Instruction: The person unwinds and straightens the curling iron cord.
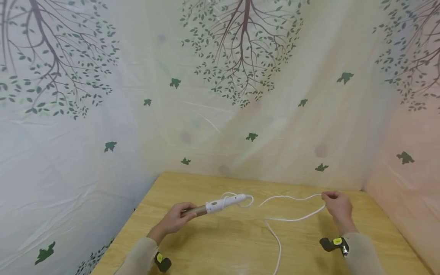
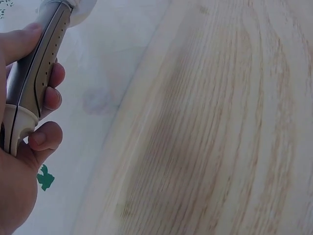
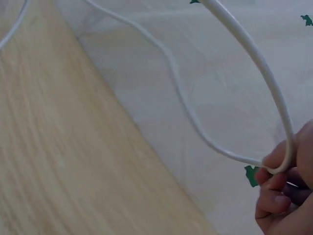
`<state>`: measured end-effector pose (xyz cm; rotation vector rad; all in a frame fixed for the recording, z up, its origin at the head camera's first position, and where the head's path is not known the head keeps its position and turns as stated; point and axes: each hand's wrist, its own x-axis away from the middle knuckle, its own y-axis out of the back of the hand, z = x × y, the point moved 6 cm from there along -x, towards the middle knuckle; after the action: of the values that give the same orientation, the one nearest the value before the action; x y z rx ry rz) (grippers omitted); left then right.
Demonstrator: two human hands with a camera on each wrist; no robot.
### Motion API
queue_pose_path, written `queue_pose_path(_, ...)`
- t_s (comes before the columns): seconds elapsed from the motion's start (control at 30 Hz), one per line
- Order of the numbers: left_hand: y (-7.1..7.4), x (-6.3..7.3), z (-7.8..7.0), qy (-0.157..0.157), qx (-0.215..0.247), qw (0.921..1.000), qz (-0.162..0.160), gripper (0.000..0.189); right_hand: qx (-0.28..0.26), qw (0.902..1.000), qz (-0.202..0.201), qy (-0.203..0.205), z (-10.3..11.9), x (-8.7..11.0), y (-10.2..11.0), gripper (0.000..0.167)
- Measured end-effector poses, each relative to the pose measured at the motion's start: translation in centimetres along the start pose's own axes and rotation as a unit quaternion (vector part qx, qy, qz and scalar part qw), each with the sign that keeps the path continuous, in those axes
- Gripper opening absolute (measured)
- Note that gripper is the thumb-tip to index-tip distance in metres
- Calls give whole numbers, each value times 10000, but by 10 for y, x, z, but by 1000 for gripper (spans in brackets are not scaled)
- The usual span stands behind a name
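My left hand (image 1: 175, 219) grips the bronze end of a white and bronze hair straightener (image 1: 216, 205) and holds it above the table. In the left wrist view, the thumb and curled fingers wrap its bronze part (image 2: 36, 63), which has a row of small dots along the side. Part of the white cord (image 1: 292, 197) loops loosely around the white handle. Over at the right, my right hand (image 1: 338, 206) pinches a bend of this cord between thumb and fingers. Close up in the right wrist view, two strands of the cord (image 3: 266, 73) run from the fingertips.
A wooden table (image 1: 223, 248) lies under both hands. One length of cord trails toward its front edge. Pale hanging sheets (image 1: 220, 126) printed with trees and green leaf-like shapes stand behind the table and at both sides. Each wrist wears a dark camera mount (image 1: 331, 244).
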<state>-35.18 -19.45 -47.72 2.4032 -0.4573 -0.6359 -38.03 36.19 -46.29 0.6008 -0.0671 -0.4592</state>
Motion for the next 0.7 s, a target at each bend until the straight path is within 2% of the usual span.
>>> queue_pose_path(0.13, 1, 0, -3, 46, -201, 9997, -108, 19, 210, 9979, 601, 117, -8, 3, -10, 38)
queue_pose_path(0.27, 5, 1, -21, 68, -185, 9998, -75, 19, 175, 9961, 841, 206, -13, 6, -16, 37)
queue_pose_path(0.4, 11, 3, -41, 27, -108, 9999, -72, 18, 363, 9935, 1005, 401, -15, 7, -21, 35)
queue_pose_path(0.47, 12, 3, -44, 44, -106, 9999, -102, 18, 523, 9917, 1050, 519, -16, 7, -22, 33)
queue_pose_path(0.63, 12, 2, -44, 174, -76, 9997, -134, 18, 641, 9895, 1163, 569, -21, 9, -26, 30)
queue_pose_path(0.7, 9, -1, -32, 203, -32, 9997, -162, 20, 688, 9886, 1201, 586, -22, 10, -28, 30)
